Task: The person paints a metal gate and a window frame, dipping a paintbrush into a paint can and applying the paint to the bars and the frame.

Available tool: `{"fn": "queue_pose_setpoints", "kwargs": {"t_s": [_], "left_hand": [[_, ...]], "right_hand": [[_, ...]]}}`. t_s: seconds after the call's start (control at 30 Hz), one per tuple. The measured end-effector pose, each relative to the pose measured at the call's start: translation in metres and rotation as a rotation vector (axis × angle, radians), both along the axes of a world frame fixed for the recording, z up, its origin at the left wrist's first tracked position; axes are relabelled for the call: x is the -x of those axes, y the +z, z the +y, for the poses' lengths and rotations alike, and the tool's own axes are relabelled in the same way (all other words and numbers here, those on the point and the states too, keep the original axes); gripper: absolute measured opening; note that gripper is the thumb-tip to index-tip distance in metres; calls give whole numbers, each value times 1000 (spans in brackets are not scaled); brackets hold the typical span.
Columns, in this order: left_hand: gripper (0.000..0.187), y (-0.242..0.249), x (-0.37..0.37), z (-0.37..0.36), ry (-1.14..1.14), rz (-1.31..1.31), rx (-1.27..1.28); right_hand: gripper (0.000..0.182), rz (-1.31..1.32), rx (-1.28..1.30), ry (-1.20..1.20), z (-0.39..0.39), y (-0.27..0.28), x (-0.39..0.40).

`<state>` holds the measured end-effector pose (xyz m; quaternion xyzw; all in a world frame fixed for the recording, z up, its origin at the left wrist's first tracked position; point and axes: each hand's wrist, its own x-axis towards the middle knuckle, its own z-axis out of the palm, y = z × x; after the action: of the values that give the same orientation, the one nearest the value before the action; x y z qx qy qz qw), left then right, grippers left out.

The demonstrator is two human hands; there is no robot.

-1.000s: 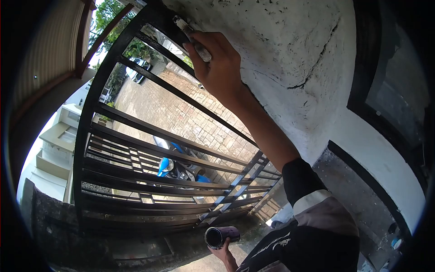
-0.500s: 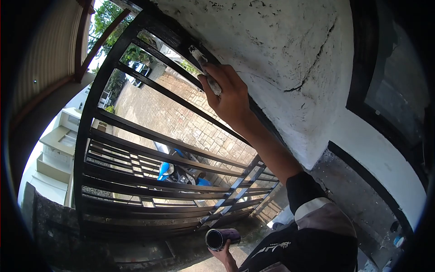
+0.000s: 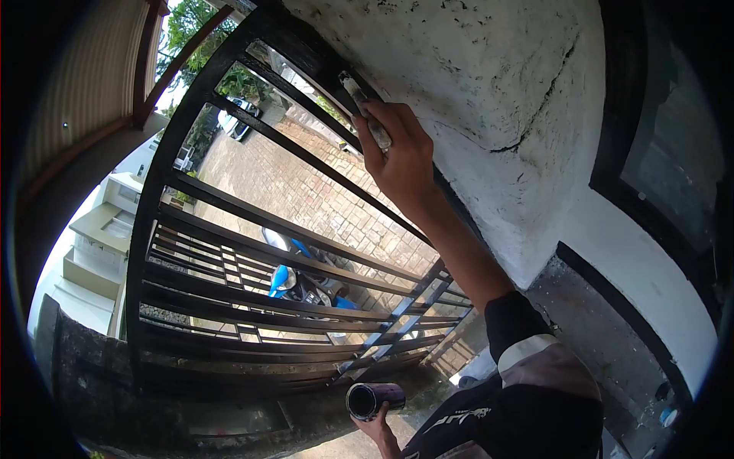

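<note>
My right hand (image 3: 403,149) is closed around a paint-smeared brush (image 3: 365,109), whose tip lies against the dark upper frame of a black metal gate (image 3: 287,155), close to the white wall. Low in the view, my left hand (image 3: 375,430) grips a cylindrical can (image 3: 375,401) with a dark inside, its open end turned towards the camera. Fingers of that hand are partly hidden behind the can.
A cracked white wall (image 3: 489,99) rises along the right of the gate. Through the bars show a paved yard (image 3: 306,183), a blue motorcycle (image 3: 283,281) and a parked car (image 3: 237,122). A dark-edged window (image 3: 673,130) is at the far right.
My right hand and the brush have shifted slightly right in the view, along with the upper gate and wall. My left hand still holds the can in nearly the same place.
</note>
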<state>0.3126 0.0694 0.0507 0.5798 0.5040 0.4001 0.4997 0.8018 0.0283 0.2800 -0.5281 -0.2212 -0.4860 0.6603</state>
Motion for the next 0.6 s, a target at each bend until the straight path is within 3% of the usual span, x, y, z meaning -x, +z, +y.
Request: {"fn": "queue_pose_setpoints", "kwargs": {"t_s": [0.13, 0.4, 0.6], "left_hand": [[96, -4, 2, 1, 10, -21, 8], [97, -13, 9, 0, 19, -19, -4], [97, -13, 6, -2, 21, -17, 29]], "right_hand": [[23, -53, -27, -23, 11, 9, -6], [29, -6, 42, -26, 12, -24, 0], [28, -59, 2, -54, 15, -9, -8]]}}
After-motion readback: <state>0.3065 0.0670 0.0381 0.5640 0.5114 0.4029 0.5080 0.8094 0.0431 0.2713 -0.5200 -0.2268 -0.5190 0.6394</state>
